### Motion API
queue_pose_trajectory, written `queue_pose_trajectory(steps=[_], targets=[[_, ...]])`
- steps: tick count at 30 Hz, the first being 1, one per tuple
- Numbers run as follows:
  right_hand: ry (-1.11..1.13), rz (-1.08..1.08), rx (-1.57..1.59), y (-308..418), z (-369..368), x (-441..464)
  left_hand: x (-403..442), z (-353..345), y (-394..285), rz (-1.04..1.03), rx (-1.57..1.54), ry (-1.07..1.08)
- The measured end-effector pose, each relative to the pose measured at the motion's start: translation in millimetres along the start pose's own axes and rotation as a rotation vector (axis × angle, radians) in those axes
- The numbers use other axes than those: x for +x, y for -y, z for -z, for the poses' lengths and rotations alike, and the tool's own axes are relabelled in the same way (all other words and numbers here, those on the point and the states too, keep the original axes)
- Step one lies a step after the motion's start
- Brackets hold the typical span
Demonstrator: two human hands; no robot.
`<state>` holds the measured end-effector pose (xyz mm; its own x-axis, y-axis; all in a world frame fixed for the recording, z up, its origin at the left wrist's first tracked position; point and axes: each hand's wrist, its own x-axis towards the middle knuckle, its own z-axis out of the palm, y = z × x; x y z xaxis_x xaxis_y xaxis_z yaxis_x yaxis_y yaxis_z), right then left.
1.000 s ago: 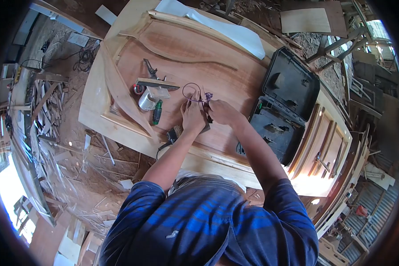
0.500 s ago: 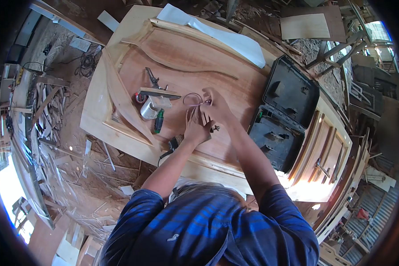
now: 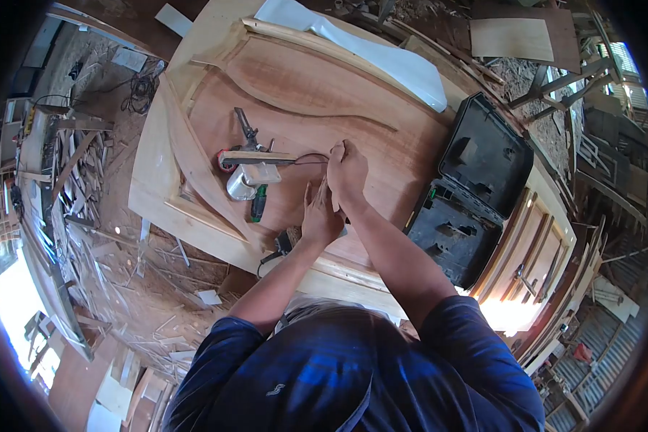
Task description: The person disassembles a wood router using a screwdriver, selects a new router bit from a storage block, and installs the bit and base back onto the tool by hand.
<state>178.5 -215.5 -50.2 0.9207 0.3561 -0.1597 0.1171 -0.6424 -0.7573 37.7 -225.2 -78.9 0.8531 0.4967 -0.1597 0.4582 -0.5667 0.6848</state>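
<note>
Both my hands are close together above a reddish wooden panel (image 3: 288, 65). My left hand (image 3: 321, 219) is partly closed around something I cannot make out, largely covered by the palm and fingers. Just above it, my right hand (image 3: 348, 169) has its fingers bent round a thin dark cord (image 3: 311, 157) that loops out to the left. Left of my hands lie a wood strip (image 3: 255, 156), a metal tool (image 3: 245, 128), a silver cylinder (image 3: 240, 186), a clear box (image 3: 263, 173) and a green-handled tool (image 3: 258, 204). A corded dark tool (image 3: 284, 243) is below my left hand.
An open black case (image 3: 457, 230) rests at the panel's right side. A curved wood strip (image 3: 295, 108) crosses the upper panel, and another curved board (image 3: 194, 151) lies at left. White sheeting (image 3: 381, 54) lies along the far edge. Wood scraps (image 3: 86, 173) litter the floor.
My right hand has closed and turned, after its fingers were spread half a second ago. The purple loop that stood above my hands now appears lower and flatter, beside my right hand.
</note>
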Motion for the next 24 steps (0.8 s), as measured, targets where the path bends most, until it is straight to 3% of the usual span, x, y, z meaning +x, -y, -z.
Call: queue_pose_trajectory(steps=[12, 24], targets=[[0.066, -0.072, -0.310, -4, -24, 16, 2, 5, -9, 0.063, -0.052, -0.013], [0.091, -0.122, -0.268, 2, -21, 16, 8, 20, -24, 0.143, -0.012, -0.027]])
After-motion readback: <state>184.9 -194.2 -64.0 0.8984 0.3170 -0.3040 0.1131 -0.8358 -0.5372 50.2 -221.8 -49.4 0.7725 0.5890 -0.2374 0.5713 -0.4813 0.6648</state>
